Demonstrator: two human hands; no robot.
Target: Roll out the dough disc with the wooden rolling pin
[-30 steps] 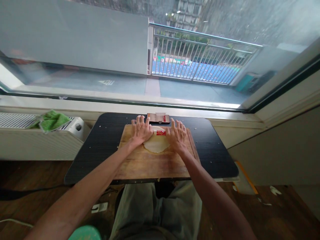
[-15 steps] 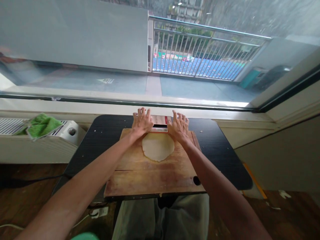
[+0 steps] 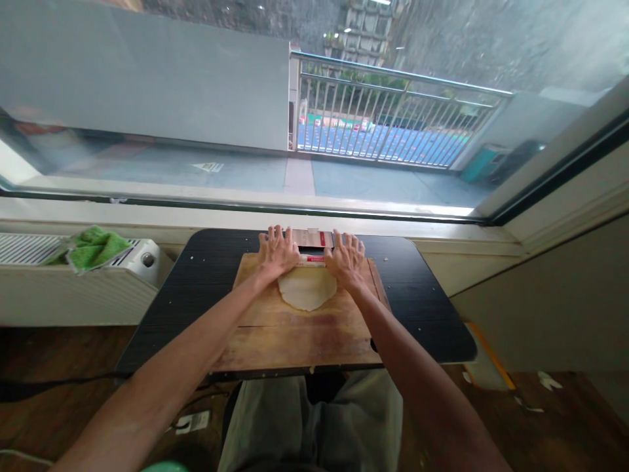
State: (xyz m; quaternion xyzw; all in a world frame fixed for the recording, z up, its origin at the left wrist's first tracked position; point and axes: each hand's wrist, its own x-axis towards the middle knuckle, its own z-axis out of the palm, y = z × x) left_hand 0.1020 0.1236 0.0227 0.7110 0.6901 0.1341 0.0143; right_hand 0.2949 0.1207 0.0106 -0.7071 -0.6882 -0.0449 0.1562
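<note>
Black table (image 3: 196, 288) stands under a wide window, with a wooden board (image 3: 295, 337) on it. A thin, pale round of dough (image 3: 307, 293) lies flat on the board's far half. The left hand (image 3: 278, 252) and right hand (image 3: 346, 260) are open with fingers spread, palms pressing a red-banded roller (image 3: 310, 259) at the dough's far edge. Just beyond lies a small pack (image 3: 314, 237).

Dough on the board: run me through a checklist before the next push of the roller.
1. Left hand flat on the roller: ok.
2. Right hand flat on the roller: ok.
3. Dough wholly on the wooden board: ok.
4. Dough evenly thin: cannot tell.
5. Room beyond the roller: not ok, a small box lies close behind it on the black table.
</note>
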